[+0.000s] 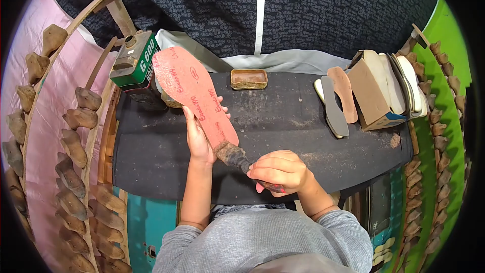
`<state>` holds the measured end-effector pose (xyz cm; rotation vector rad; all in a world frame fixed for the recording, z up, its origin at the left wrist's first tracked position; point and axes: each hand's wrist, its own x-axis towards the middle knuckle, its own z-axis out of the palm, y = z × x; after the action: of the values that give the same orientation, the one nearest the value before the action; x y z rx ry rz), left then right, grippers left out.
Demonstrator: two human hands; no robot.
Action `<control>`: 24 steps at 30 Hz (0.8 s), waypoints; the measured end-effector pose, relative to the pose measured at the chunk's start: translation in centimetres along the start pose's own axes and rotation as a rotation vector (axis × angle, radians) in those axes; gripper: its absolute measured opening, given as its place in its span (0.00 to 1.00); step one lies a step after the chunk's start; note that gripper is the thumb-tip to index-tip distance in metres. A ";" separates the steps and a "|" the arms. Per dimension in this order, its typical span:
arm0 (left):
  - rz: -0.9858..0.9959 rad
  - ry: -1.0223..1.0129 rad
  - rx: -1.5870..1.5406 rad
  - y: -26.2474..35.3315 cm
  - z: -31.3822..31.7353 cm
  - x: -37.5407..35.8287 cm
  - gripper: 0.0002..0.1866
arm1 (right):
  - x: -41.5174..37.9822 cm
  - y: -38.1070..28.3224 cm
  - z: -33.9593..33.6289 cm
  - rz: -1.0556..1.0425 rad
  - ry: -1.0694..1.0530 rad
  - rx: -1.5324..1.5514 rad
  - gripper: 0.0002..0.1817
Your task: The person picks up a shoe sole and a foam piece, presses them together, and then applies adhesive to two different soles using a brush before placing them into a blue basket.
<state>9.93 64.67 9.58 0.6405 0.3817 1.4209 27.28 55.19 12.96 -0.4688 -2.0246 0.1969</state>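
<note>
My left hand (198, 136) holds up a red-pink shoe insole (192, 91) with printed lettering, gripping it from behind near its heel end. My right hand (279, 171) grips a dark, glue-caked brush (236, 156) by its handle. The bristle end touches the lower end of the insole. Both hands hover over a dark worktable (283, 121). A small rectangular tin (248, 79) sits at the table's far edge, beyond the insole.
A green can marked G 600 (135, 60) stands at the table's far left. A stack of insoles (337, 98) and a box holding soles (379, 91) lie at right. Racks of wooden shoe lasts (76, 146) flank both sides. Another person's dark garment (262, 5) faces the table.
</note>
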 end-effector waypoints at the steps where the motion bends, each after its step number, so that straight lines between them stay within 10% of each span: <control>1: 0.008 0.006 -0.018 0.1 0.1 0.1 0.34 | 0.1 0.0 0.0 0.002 0.002 -0.004 0.17; 24: 0.065 -0.064 -0.017 -0.1 0.1 0.7 0.33 | -0.3 0.4 -0.6 0.013 -0.003 0.071 0.19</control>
<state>10.20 65.29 9.70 0.6880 0.3002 1.4604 28.05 55.41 12.87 -0.4367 -2.0105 0.2767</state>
